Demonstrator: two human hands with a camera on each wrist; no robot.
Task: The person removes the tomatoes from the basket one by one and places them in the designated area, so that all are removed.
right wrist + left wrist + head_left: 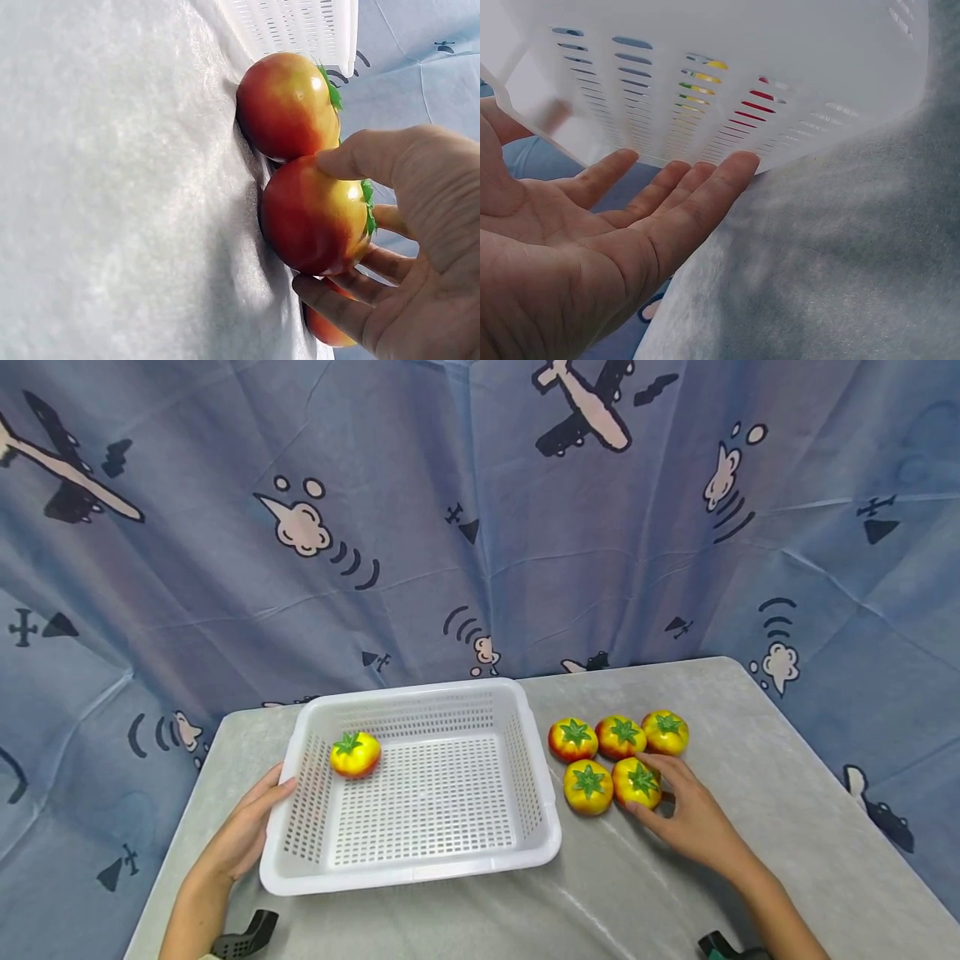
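Observation:
A white plastic basket (423, 870) with slotted walls stands at the left of the table, holding one red-and-yellow tomato (356, 755) with a green star-shaped top. My left hand (243, 827) holds its left rim, the thumb on the edge and the fingers (697, 210) against the outer wall. To the basket's right sit several similar tomatoes in two rows. My right hand (693, 814) grips the front-row tomato (637, 782) on the right, thumb on its near side and fingers round the other. A neighbouring tomato (289, 105) sits right beside it in the right wrist view.
Behind the gripped tomato are three more, among them a back-row tomato (665, 732) at the right. A grey cloth covers the table (795, 793). A blue curtain (420, 568) printed with planes hangs along the table's back edge.

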